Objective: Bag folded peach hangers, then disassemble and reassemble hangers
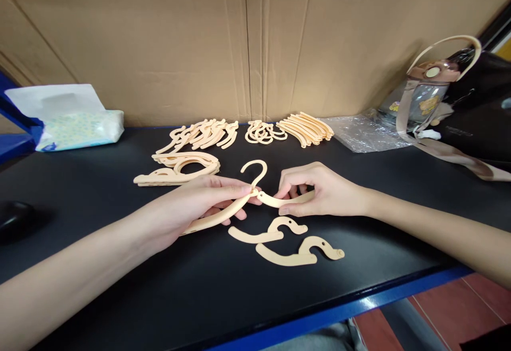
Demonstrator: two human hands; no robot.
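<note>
My left hand is closed round the left arm of a cream plastic hanger, pinching it near the centre joint. Its hook rises above that joint. My right hand is closed on the hanger's right arm, thumb underneath and fingers over it. Both hands hold the piece just above the black tabletop. Two loose curved cream pieces lie on the table right in front of the hands.
Further back lie a stack of assembled cream hangers and rows of loose parts: curved pieces, hooks, arms. A tissue pack sits far left, a clear bag and a strapped bottle at right. Cardboard backs the table.
</note>
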